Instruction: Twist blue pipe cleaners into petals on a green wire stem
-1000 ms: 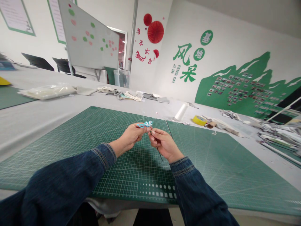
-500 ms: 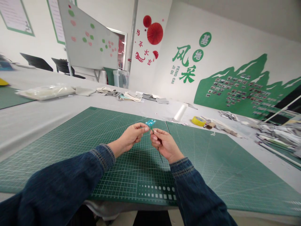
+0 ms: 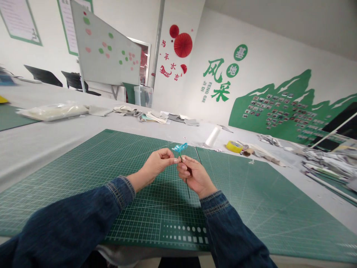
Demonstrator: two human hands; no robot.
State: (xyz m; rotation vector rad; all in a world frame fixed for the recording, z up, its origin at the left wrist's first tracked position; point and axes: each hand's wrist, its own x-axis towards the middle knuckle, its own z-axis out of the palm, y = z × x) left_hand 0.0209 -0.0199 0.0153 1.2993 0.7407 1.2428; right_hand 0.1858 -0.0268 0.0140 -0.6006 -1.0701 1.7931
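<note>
Turquoise ribbon loop [image 3: 180, 147] has swung upright on its thin dark stem [image 3: 187, 188], which my right hand [image 3: 195, 176] pinches; my left hand [image 3: 158, 163] curls closed just beside it, above the green cutting mat [image 3: 69, 201] on the desk [image 3: 41, 149].

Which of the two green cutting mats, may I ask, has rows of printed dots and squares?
The left mat, with them along its near edge; the right mat shows none.

Far wall: tilted whiteboard [image 3: 105, 52] with coloured dots, red paper fans [image 3: 183, 44], open doorway [image 3: 145, 63]. Right wall: green mountain mural [image 3: 267, 108] with photographs. Far left: black chairs [image 3: 43, 75].
</note>
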